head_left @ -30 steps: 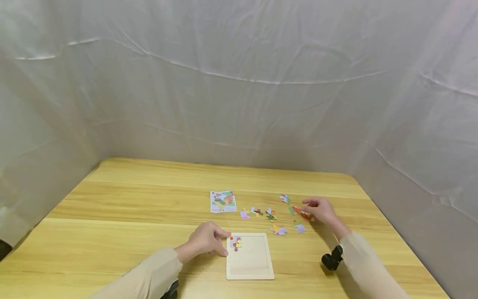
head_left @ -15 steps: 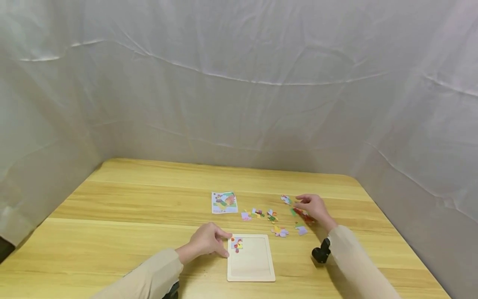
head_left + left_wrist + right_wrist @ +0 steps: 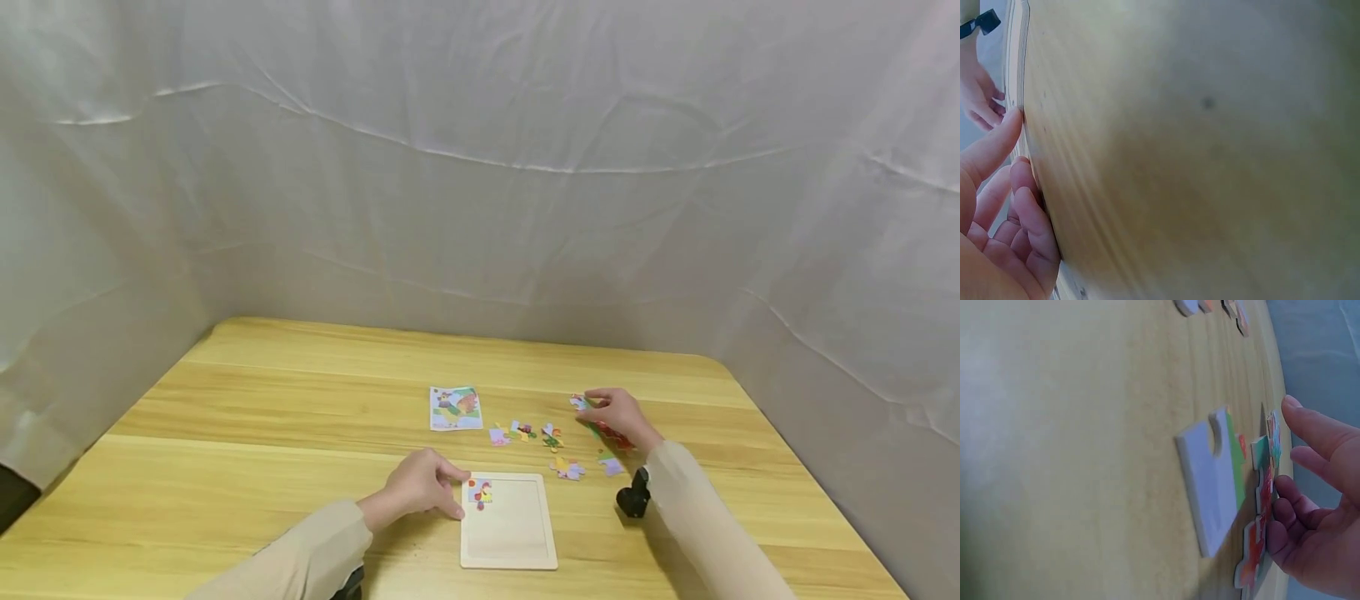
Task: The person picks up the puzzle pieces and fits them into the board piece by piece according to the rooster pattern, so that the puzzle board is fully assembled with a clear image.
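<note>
We see the tray (image 3: pixel 517 529) lying flat on the wooden table (image 3: pixel 255 492). Our left hand (image 3: pixel 422 486) touches the tray's left edge, thumb and forefinger parted, the fingertips against the rim. Inside the tray's far left corner sits a joined patch of puzzle (image 3: pixel 481 492), lilac with red and yellow.

Beyond the tray and to its right, we have our right hand (image 3: pixel 617 417) low over the table, thumb and forefinger parted about a white-and-blue piece (image 3: pixel 579 402); whether they touch it we cannot tell. Beneath this hand lie red pieces (image 3: pixel 1252 553), and nearer the tray a lilac-and-green piece (image 3: pixel 1210 487).

We find a yellow-and-lilac piece (image 3: pixel 567 469) just off the tray's far right corner, more loose pieces (image 3: pixel 500 437) past its far edge, and the picture card (image 3: pixel 456 408) beyond its far left corner. Grey cloth (image 3: pixel 480 183) hangs well behind the tray.
</note>
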A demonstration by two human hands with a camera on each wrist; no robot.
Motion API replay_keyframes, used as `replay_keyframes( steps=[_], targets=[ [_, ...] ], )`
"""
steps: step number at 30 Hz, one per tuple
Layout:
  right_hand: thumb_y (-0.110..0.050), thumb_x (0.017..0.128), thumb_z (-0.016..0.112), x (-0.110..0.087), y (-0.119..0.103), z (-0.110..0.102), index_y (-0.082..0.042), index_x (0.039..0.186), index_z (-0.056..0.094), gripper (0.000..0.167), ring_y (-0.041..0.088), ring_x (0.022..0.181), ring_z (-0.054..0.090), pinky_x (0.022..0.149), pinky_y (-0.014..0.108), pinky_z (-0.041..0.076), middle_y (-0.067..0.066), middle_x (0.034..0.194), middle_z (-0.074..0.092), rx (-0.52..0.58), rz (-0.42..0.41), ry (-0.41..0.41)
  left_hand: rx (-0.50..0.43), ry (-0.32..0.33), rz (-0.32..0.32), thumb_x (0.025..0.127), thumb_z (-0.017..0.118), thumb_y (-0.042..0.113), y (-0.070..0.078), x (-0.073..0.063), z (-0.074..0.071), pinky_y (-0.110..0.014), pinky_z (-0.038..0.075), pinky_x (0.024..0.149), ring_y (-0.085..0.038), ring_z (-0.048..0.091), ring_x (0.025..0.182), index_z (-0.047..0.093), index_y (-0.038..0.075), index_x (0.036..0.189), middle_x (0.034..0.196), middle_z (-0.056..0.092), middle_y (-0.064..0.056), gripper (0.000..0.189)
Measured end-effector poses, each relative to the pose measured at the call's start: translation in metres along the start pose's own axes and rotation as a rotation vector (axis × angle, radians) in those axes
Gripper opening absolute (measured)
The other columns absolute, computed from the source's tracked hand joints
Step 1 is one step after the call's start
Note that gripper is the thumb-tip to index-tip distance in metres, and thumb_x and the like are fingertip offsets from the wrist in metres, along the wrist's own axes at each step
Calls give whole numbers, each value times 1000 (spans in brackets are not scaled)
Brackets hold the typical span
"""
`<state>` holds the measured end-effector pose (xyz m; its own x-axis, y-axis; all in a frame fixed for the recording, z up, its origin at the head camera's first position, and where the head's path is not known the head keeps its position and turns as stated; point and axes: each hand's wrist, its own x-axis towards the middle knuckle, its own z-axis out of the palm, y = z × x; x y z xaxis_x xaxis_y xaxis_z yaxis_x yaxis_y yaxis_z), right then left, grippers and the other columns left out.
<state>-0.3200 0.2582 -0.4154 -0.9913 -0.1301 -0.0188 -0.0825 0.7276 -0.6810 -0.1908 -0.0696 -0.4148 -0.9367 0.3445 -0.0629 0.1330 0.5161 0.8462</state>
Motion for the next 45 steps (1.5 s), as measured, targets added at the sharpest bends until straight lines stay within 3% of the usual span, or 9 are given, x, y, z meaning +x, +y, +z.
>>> replay_keyframes(
  steps=[15,24,31,36,45],
  targets=[
    [-17,77,71,2,-3,4,4,111,59,43,36,93,54,72,43,47,26,107,56,-70,-3,10,12,8,-14,56,81,6,2,0,0,-16,26,36,-4,33,36,68,6,99,49,54,2,44],
    [-19,76,72,3,-4,4,3,106,57,40,30,83,55,68,39,47,23,103,56,-60,20,-9,10,11,-22,56,81,6,3,0,0,-16,27,36,-4,34,37,68,5,99,50,54,2,44],
    [-13,76,71,5,-6,4,4,105,54,38,25,76,53,62,35,46,20,98,55,-59,-6,-16,12,13,-20,56,81,6,2,1,0,-16,27,36,-4,35,37,69,6,98,50,55,2,44],
    [-11,76,69,3,-9,4,6,106,57,36,26,80,53,63,35,47,19,97,57,-72,-52,-16,18,11,-23,56,81,6,1,1,0,-17,28,37,-4,36,38,68,6,98,51,55,2,45],
    [1,77,66,2,-11,4,5,115,56,39,19,62,45,53,28,40,12,82,56,81,-55,-22,25,10,-19,56,81,7,2,0,0,-17,26,36,-4,35,37,68,6,99,50,55,2,44]
  ],
)
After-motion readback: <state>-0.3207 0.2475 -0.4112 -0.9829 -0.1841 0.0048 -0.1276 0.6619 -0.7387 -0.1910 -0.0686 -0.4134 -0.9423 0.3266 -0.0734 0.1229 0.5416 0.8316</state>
